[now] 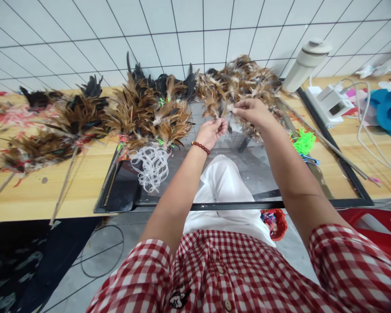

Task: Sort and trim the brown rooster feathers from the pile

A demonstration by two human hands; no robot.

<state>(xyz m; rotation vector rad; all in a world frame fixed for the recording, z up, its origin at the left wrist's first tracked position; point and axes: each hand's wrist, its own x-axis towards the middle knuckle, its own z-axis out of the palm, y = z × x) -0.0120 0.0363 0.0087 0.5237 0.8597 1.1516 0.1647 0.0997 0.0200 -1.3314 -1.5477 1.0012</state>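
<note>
A small brown feather (215, 109) is near the centre of the frame, a little above the middle, and the left hand (212, 132) has its thumb and finger closed on the lower end. Just beside it, to the right, the right hand (252, 112) pinches a pale tuft (230, 108) with fingertips together; if this tuft is also feather, I cannot tell. Behind the hands, at upper centre, lies a heap of brown feathers (247, 76). To the left of centre there are feather bundles (130, 108), and in front of them a tangle of clear strips (151, 167). At right of centre lie bright green ties (303, 141), and a white bottle (306, 65) leans at upper right
</note>
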